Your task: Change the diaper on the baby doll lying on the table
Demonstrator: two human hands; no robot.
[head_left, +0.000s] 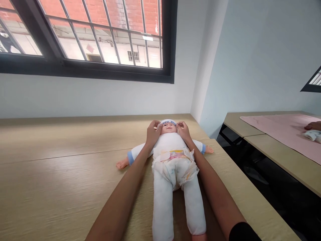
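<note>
Doll (pixel 168 142): while it is laid face-up on the table (pixel 62 190), a diaper (pixel 175 165) is worn.
Cap (pixel 168 121): its sides are touched by the curled left hand (pixel 153 132) and right hand (pixel 184 131); whether gripped cannot be told.

The cap (pixel 168 121) perhaps reads "Baby".

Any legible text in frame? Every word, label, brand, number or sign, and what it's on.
No text reads with certainty.
Cap on the doll: blue lettering across the front band, too small and blurred to quote.
Diaper: coloured print on the waist strip, too blurred to tell whether it holds words.
Pinkish diamond on the wall outside the window: too small to make out any lettering.
</note>
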